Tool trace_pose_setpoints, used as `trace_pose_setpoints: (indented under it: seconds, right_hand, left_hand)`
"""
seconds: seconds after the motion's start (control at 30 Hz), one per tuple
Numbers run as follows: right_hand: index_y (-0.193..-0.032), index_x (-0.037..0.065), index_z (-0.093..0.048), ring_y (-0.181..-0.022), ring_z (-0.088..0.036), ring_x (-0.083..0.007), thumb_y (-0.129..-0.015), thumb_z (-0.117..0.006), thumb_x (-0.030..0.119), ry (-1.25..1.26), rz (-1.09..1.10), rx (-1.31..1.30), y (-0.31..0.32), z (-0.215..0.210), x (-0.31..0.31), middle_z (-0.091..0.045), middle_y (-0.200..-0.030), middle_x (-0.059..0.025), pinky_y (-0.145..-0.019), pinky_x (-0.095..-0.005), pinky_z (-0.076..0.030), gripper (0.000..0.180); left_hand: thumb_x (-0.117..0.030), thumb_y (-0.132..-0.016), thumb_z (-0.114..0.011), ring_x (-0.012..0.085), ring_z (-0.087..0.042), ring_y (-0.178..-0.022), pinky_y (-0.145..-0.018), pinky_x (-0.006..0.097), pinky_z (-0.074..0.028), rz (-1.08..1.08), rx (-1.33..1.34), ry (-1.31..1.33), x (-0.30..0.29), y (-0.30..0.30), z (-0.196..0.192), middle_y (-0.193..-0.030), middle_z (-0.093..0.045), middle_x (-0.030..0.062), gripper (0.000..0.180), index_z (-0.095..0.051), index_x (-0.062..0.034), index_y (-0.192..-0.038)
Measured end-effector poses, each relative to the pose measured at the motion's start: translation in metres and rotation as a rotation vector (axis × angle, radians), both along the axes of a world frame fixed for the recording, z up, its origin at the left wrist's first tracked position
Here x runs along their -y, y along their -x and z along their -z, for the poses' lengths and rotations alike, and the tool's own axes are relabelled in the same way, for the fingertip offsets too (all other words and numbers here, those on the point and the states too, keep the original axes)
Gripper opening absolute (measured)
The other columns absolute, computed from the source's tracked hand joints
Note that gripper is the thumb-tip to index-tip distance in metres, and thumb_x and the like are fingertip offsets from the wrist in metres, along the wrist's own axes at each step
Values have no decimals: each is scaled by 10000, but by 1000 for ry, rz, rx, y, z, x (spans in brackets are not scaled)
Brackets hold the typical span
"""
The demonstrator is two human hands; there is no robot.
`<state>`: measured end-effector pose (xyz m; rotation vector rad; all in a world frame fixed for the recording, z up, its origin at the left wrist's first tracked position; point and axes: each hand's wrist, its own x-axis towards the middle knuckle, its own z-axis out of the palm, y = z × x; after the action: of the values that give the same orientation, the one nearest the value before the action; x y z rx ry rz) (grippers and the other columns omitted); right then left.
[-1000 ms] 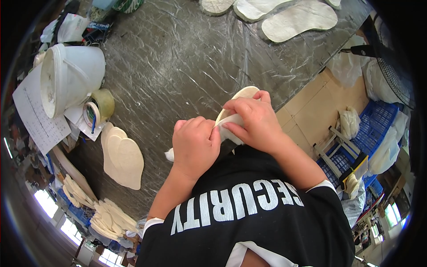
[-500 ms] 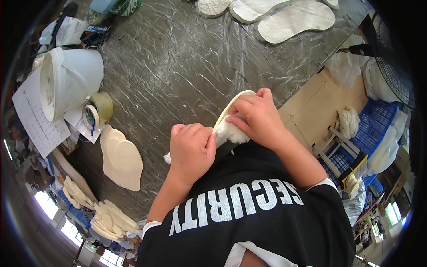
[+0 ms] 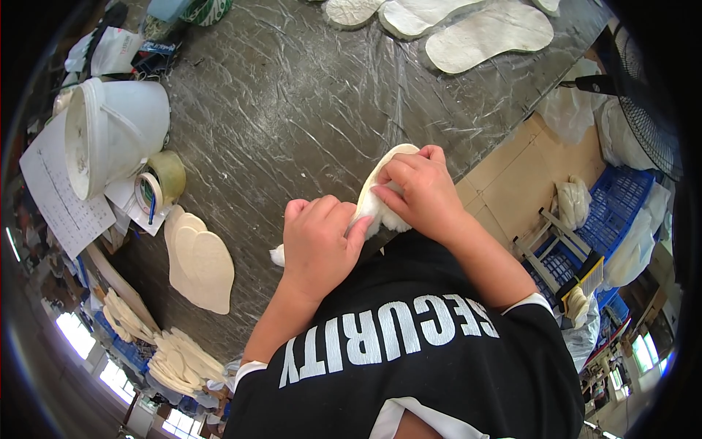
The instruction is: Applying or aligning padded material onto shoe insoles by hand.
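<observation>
Both hands closed on one cream insole (image 3: 380, 192), held just above the near edge of the grey plastic-covered surface (image 3: 292, 95). Left hand (image 3: 318, 245) curled around the lower end, where a white fluffy tuft (image 3: 278, 255) pokes out by the wrist side. Right hand (image 3: 420, 194) pinching the upper rim, fingertips folded over the edge. Probably light, thin and bendy, judging by the curve under the grip; fleecy lining likely soft and a bit slippery, so best gripped at the firmer rim, one hand at each end. Toward the left edge, a stack of similar insoles (image 3: 197, 263), a roll of tape (image 3: 162, 183) and a white bucket (image 3: 110, 135) on its side. More flat insoles (image 3: 490, 35) along the far edge. Blue crate (image 3: 607, 219) on the floor beyond the right edge.
</observation>
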<state>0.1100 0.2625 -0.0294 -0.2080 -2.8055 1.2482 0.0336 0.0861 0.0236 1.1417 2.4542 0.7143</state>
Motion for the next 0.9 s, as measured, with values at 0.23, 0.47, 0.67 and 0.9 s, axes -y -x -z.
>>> trace_pose_setpoints:
  seconds: [0.23, 0.47, 0.67, 0.9]
  right_hand:
    - [-790, 116, -615, -758, -616, -208, -789, -728, 197, -9, 7, 3, 2, 4, 3, -648, -793, -12, -858, -420, -357, 139]
    - [-979, 127, -617, -779, -621, -222, -781, -742, 298, -31, -42, 94, 1, -9, -9, -675, -868, -33, -849, -411, -357, 290]
    - [-853, 105, -610, -755, -594, -239, -739, -769, 262, -10, -187, 298, -2, -28, -27, -651, -805, -38, -796, -374, -348, 251]
    - [-750, 74, -636, -782, -622, -284, -728, -769, 260, 282, -194, 497, -6, -43, -22, -667, -780, -91, -796, -404, -402, 229]
  left_hand:
    - [-125, -797, -677, 265, -596, -667, -702, 369, -407, -92, 78, 101, -11, 4, 11, -707, -625, 79, 85, -655, -51, -761]
    - [-64, -744, -670, 266, -561, -620, -717, 364, -404, -40, 98, -68, -7, 9, 21, -660, -595, 70, 45, -632, -47, -727]
    - [-45, -734, -671, 257, -545, -609, -738, 380, -399, -9, 45, -85, 5, 1, 15, -643, -578, 54, 61, -614, -60, -718]
    - [-46, -732, -673, 248, -549, -649, -750, 387, -396, 37, -12, -52, 6, -3, 14, -664, -568, 47, 71, -607, -67, -746]
